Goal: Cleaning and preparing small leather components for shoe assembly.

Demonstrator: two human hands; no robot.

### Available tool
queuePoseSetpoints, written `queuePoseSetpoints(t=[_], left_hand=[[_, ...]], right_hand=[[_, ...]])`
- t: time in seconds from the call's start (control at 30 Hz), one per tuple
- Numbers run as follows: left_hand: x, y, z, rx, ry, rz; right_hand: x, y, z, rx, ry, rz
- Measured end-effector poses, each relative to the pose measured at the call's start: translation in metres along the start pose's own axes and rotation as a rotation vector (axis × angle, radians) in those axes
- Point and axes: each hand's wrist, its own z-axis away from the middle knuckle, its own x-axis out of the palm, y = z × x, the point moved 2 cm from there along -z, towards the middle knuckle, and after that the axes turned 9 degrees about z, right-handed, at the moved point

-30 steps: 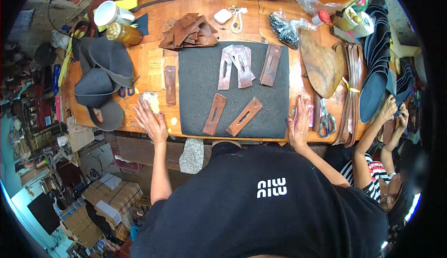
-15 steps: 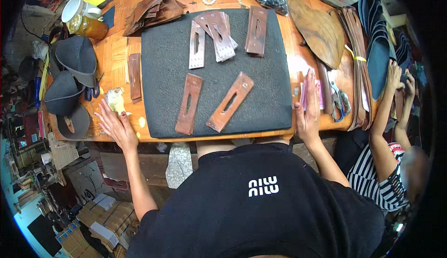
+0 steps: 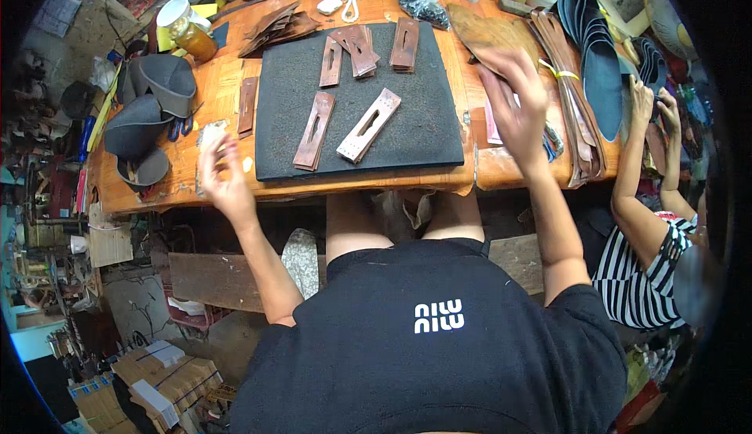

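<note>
My left hand (image 3: 227, 179) is lifted over the table's front edge, left of a black mat (image 3: 427, 113). Its fingers are loosely bent and apart, slightly blurred, with nothing visible in them. Raised to the right of the mat, my right hand (image 3: 518, 113) is open, its fingers also smeared a little. Slotted brown leather strips lie on the mat: a stack (image 3: 315, 132) and a tilted strip (image 3: 368, 126) nearer me. Farther back are an upright strip (image 3: 330, 63), a fanned pile (image 3: 360, 52) and another stack (image 3: 405, 45). Neither hand touches them.
Dark felt-like curved pieces (image 3: 133, 128), a jar (image 3: 194, 41) and leather scraps (image 3: 280, 27) sit left. On the right are a brown leather piece (image 3: 489, 30), strips tied with yellow (image 3: 576, 113) and a co-worker's hands (image 3: 641, 101) at dark curved sheets (image 3: 601, 89).
Both hands have risen off the table from beside the mat, the right one swinging up and away from me. The view has tilted farther up the table. The strips keep their places.
</note>
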Motion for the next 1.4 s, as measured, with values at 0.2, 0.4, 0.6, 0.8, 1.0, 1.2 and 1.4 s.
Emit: queuePoseSetpoints(t=[0.2, 0.4, 0.6, 0.8, 1.0, 1.2, 1.4], left_hand=[[0.050, 0.032, 0.013, -0.109, -0.431, 0.074], [0.058, 0.032, 0.024, -0.056, -0.427, -0.062], [0.086, 0.051, 0.019, 0.027, -0.493, -0.045], [0.061, 0.027, 0.021, 0.080, -0.430, -0.196], [0.064, 0.035, 0.027, 0.055, -0.370, -0.197], [0.057, 0.035, 0.015, 0.051, -0.438, -0.205], [0.048, 0.032, 0.009, 0.051, -0.456, -0.296]], right_hand=[[0.106, 0.042, -0.112, -0.319, -0.138, 0.271], [0.240, 0.089, -0.166, -0.174, -0.809, 0.628], [0.258, 0.236, -0.182, 0.120, -1.188, 0.458], [0.293, 0.137, -0.178, 0.097, -1.205, 0.348], [0.274, 0.146, -0.179, -0.015, -0.971, 0.360], [0.277, 0.154, -0.180, 0.022, -1.116, 0.264], [0.280, 0.136, -0.177, 0.139, -1.337, 0.189]])
